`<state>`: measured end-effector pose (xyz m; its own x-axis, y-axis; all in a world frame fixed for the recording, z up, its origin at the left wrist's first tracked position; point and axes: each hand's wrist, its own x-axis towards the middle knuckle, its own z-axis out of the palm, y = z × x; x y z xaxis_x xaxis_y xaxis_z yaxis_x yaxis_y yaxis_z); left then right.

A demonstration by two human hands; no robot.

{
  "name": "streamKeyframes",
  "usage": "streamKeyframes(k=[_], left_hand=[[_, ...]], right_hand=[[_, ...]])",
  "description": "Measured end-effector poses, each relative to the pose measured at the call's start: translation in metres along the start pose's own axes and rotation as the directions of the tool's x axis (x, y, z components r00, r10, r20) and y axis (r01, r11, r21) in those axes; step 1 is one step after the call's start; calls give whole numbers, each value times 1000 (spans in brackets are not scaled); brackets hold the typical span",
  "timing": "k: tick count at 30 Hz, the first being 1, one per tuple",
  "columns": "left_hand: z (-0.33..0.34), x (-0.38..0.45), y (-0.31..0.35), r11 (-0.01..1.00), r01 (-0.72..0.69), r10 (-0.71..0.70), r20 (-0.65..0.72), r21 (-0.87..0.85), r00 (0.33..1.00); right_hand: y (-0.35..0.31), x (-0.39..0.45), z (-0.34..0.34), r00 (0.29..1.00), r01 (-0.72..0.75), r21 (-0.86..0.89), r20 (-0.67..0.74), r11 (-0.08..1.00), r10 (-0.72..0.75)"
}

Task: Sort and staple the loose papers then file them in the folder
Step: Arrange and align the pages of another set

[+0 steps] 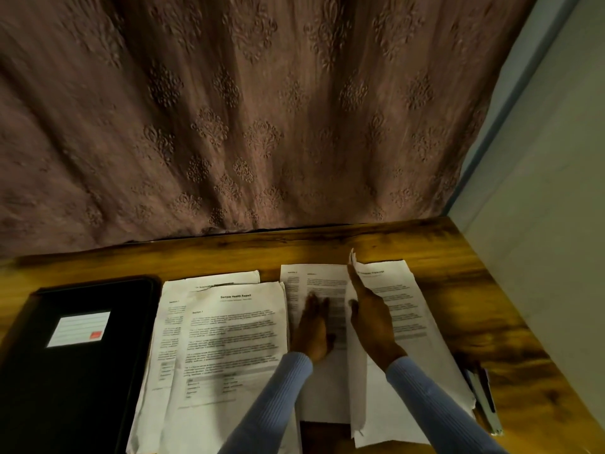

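2 hands (314, 329), 1 black folder (65, 371), 1 stapler (484, 401), approx 3 paper piles (229, 339).

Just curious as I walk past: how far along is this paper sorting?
Early. Done: a pile topped by the Sample Health Report lies beside the closed black folder. In hand: the left hand presses a sheet while the right hand lifts pages. Left: stapling, with the stapler untouched, and filing.
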<state>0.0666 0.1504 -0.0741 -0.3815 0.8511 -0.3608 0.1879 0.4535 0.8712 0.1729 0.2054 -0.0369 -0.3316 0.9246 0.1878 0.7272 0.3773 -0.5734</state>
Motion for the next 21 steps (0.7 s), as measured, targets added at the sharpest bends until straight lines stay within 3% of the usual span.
streamKeyframes(k=[2, 4, 7, 9, 12, 15, 18, 21], left_hand=[[4, -1, 4, 993, -86, 84, -32, -84, 996], [7, -2, 10, 981, -177, 163, -153, -78, 975], [15, 2, 11, 982, -184, 186, -288, 33, 939], [13, 0, 16, 963, -215, 256, -305, 161, 917], [7, 8, 10, 927, -300, 341, -175, 225, 923], [-7, 18, 3, 945, -283, 307, -149, 163, 940], [-21, 13, 21, 915, -295, 336, -113, 274, 935], [-15, 17, 18, 936, -231, 226, 48, 268, 973]], right_hand=[[4, 0, 0, 1000, 2, 76, -4, 997, -2], [6, 0, -2, 999, -34, 12, 7, 999, 34], [6, 2, -3, 991, -62, -45, 114, 997, 67], [1, 0, -2, 980, -98, 3, 175, 995, 96], [-5, -2, -1, 978, -124, 36, 175, 992, 116], [-8, -1, -2, 979, -130, 28, 164, 991, 123], [-8, 0, -5, 988, -120, 47, 108, 992, 114], [-5, -2, -14, 995, -89, 112, 58, 990, 83]])
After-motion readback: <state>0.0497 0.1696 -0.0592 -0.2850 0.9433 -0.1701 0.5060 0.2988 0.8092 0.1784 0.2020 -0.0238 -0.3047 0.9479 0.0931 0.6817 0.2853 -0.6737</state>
